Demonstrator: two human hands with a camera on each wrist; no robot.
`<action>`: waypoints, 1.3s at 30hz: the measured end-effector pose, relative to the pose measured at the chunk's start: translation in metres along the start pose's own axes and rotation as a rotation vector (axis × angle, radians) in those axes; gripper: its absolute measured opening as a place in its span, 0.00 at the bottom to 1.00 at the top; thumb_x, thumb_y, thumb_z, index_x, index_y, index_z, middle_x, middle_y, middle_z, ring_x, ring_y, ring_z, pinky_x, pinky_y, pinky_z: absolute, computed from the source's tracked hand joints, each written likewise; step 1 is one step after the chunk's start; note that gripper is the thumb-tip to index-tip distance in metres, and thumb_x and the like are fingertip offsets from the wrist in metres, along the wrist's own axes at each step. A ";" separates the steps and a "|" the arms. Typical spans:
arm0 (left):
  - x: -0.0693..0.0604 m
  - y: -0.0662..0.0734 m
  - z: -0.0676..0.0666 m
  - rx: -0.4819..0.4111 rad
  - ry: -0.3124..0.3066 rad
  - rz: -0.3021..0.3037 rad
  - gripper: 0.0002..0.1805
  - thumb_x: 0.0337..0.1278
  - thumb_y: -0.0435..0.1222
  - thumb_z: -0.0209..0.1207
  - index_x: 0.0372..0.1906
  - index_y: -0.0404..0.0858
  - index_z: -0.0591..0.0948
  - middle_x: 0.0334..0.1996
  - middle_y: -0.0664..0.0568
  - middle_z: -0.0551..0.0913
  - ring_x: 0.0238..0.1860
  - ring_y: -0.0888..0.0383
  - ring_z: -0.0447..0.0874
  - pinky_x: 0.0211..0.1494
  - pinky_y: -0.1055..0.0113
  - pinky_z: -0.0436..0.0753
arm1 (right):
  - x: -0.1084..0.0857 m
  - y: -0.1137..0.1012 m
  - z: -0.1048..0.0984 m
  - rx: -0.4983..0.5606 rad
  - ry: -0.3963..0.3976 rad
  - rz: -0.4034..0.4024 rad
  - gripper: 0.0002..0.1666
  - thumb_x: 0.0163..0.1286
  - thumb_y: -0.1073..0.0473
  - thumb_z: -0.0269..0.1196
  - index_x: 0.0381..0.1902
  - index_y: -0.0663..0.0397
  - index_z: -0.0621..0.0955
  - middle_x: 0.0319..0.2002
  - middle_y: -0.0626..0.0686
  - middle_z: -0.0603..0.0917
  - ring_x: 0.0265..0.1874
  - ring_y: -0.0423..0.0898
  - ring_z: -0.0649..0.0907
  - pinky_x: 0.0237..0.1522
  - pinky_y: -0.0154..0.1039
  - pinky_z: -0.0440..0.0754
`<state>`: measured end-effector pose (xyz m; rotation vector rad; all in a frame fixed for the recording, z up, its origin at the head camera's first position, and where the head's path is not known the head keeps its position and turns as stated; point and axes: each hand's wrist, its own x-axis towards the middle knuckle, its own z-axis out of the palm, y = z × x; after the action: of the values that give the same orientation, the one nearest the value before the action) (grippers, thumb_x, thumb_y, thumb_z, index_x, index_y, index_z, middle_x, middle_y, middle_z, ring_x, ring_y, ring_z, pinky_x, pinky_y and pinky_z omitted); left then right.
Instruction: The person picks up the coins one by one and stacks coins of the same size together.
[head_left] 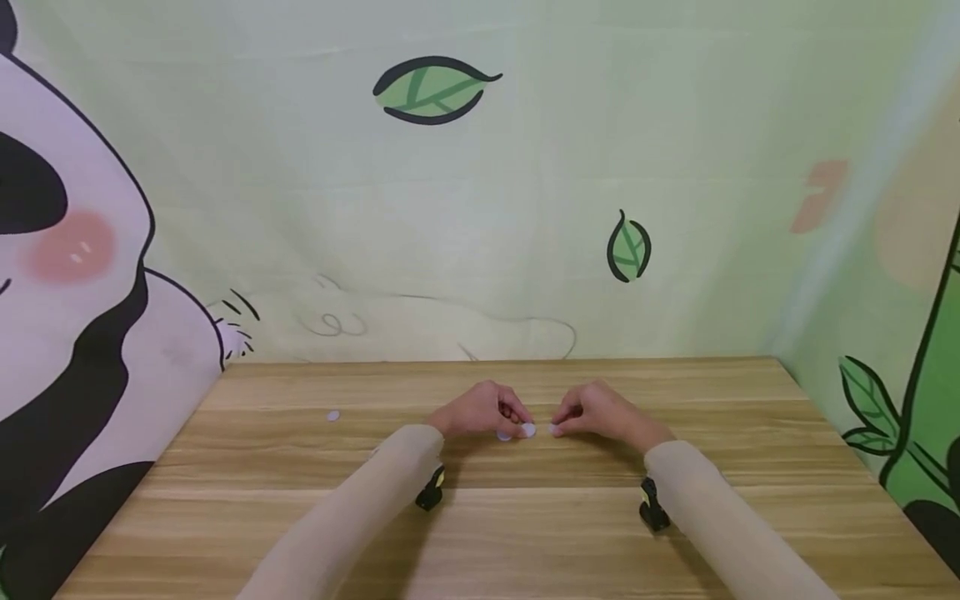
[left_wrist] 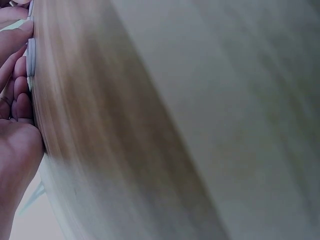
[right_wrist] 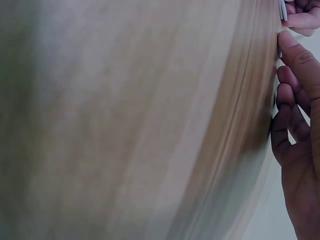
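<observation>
My left hand (head_left: pixel 480 410) pinches a small white disc (head_left: pixel 528 429) between thumb and fingertips, low over the wooden table. Just below those fingers, a second disc (head_left: pixel 503 435) lies partly covered by the hand; from the left wrist, discs (left_wrist: pixel 31 57) appear edge-on beside the curled fingers, perhaps more than one together. Facing it a short gap away, my right hand (head_left: pixel 602 412) pinches another white disc (head_left: pixel 553 429), largely hidden by thumb and fingertip. In the right wrist view only a sliver of that disc (right_wrist: pixel 280 53) shows below the thumb tip.
One more white disc (head_left: pixel 333 415) lies alone on the left part of the wooden table (head_left: pixel 525 533). Behind the table's far edge hangs a pale green printed cloth (head_left: pixel 510 208) with leaves and a panda. Both wrists wear small black devices (head_left: pixel 654 507).
</observation>
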<state>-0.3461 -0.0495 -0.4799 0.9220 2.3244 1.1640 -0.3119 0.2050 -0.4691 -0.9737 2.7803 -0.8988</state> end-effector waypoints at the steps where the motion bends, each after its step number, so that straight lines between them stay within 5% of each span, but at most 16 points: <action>1: 0.000 0.000 0.000 -0.004 -0.001 0.002 0.08 0.54 0.35 0.74 0.39 0.40 0.91 0.35 0.57 0.84 0.36 0.65 0.78 0.40 0.73 0.79 | -0.001 0.000 0.000 0.004 -0.002 0.004 0.07 0.62 0.55 0.75 0.34 0.52 0.90 0.32 0.43 0.88 0.32 0.33 0.82 0.39 0.31 0.82; 13: 0.001 0.000 0.001 -0.010 0.005 0.000 0.09 0.53 0.33 0.74 0.40 0.38 0.91 0.35 0.55 0.84 0.36 0.65 0.78 0.39 0.73 0.78 | -0.001 0.004 0.000 0.013 -0.013 0.001 0.08 0.63 0.55 0.75 0.33 0.52 0.87 0.27 0.41 0.83 0.28 0.34 0.78 0.33 0.31 0.78; 31: 0.001 0.003 0.000 0.005 0.002 0.016 0.10 0.52 0.33 0.75 0.40 0.38 0.91 0.36 0.54 0.85 0.36 0.65 0.78 0.39 0.73 0.78 | -0.005 0.006 -0.004 0.042 -0.042 0.022 0.08 0.65 0.55 0.73 0.38 0.53 0.89 0.31 0.41 0.86 0.31 0.35 0.80 0.37 0.32 0.81; 39: 0.001 0.002 -0.002 0.007 -0.005 -0.006 0.09 0.55 0.39 0.74 0.41 0.44 0.91 0.36 0.58 0.86 0.37 0.64 0.79 0.43 0.70 0.78 | -0.005 0.005 -0.004 0.045 -0.038 0.007 0.07 0.65 0.57 0.73 0.37 0.53 0.89 0.31 0.42 0.86 0.30 0.34 0.80 0.36 0.31 0.81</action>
<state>-0.3469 -0.0490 -0.4768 0.9194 2.3265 1.1508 -0.3123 0.2131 -0.4694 -0.9637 2.7186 -0.9274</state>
